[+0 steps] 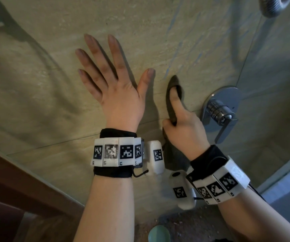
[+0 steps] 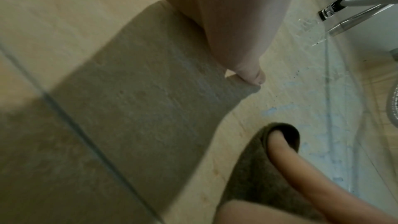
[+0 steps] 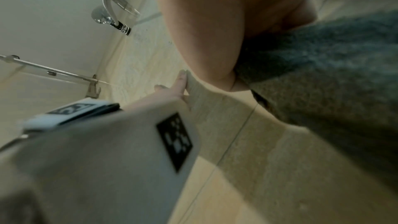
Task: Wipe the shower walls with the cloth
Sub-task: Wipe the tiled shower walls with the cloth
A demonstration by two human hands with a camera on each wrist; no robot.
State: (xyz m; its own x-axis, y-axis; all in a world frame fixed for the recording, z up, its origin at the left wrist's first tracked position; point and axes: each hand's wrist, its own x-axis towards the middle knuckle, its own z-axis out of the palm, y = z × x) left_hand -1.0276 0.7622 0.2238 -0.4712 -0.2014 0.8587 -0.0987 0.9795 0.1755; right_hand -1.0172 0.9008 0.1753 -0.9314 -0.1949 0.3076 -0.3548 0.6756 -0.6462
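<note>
Two hands | left hand (image 1: 116, 88) flat on wall (image 1: 36, 84) | right hand (image 1: 184, 126) grips cloth (image 1: 171, 100) (faucet handle (image 1: 223, 116) beside)

A home bathroom, inside the shower stall. Beige stone-look wall tiles (image 1: 175, 32) meet in a corner just right of a chrome mixer handle (image 1: 221, 110). Above the handle loops a ribbed metal shower hose (image 1: 271, 7); a glass panel (image 3: 64, 76) stands nearby.

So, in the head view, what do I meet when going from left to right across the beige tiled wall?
Spread left hand flat on the beige tiled wall → dark grey cloth gripped by the right hand → round chrome shower handle.
</note>
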